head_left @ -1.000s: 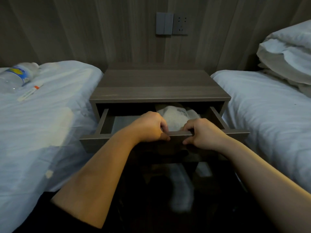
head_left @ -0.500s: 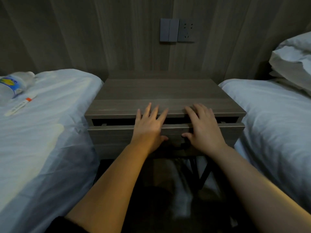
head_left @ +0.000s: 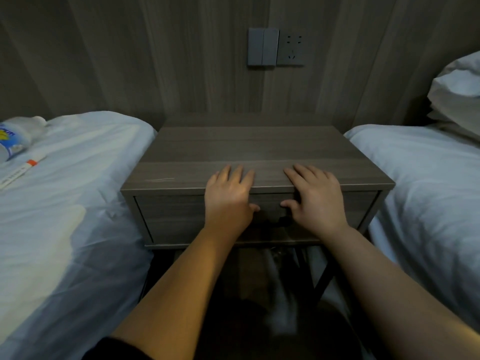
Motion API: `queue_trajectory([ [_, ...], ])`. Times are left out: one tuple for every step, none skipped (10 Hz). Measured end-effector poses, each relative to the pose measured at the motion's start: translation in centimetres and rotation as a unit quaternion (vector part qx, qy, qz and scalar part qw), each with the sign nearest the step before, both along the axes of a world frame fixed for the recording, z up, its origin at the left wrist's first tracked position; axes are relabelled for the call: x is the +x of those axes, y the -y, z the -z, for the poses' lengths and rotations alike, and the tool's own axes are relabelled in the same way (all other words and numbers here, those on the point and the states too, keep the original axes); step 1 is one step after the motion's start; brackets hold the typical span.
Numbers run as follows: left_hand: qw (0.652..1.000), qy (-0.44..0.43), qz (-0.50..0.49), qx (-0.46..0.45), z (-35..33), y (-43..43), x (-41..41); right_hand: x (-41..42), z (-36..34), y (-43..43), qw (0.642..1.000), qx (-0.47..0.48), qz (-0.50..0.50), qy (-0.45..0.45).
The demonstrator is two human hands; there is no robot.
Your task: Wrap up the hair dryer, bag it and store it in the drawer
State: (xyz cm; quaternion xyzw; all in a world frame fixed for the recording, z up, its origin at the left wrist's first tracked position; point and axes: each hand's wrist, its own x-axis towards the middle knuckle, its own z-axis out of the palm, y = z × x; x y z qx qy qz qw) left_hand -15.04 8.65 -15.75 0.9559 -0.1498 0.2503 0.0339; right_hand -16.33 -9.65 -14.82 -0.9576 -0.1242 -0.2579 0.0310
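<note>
The grey wooden nightstand (head_left: 249, 146) stands between two beds, and its drawer (head_left: 171, 216) sits flush with the front. My left hand (head_left: 227, 197) lies flat against the drawer front, fingers straight and reaching over the top edge. My right hand (head_left: 315, 198) presses the drawer front the same way, just to the right of the left hand. The bagged hair dryer is hidden inside the drawer.
A white bed (head_left: 65, 216) fills the left side, with a water bottle (head_left: 15, 137) and a white pen-like stick (head_left: 23, 168) on it. Another white bed (head_left: 428, 190) and pillows (head_left: 457, 92) are on the right. A switch and socket (head_left: 275, 46) sit on the wall.
The drawer, open with the white bag showing a second ago, has been pushed fully in. Both hands let go of its rim and now press flat on its front.
</note>
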Motion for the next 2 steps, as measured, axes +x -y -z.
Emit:
queue_trajectory([
  [1.0,0.0,0.005,0.006,0.0,-0.1,0.2,-0.1,-0.2,0.0,1.0,-0.021,-0.004,-0.016],
  [1.0,-0.01,-0.001,0.011,-0.2,-0.2,-0.1,-0.8,-2.2,-0.2,0.99,0.063,-0.011,-0.125],
])
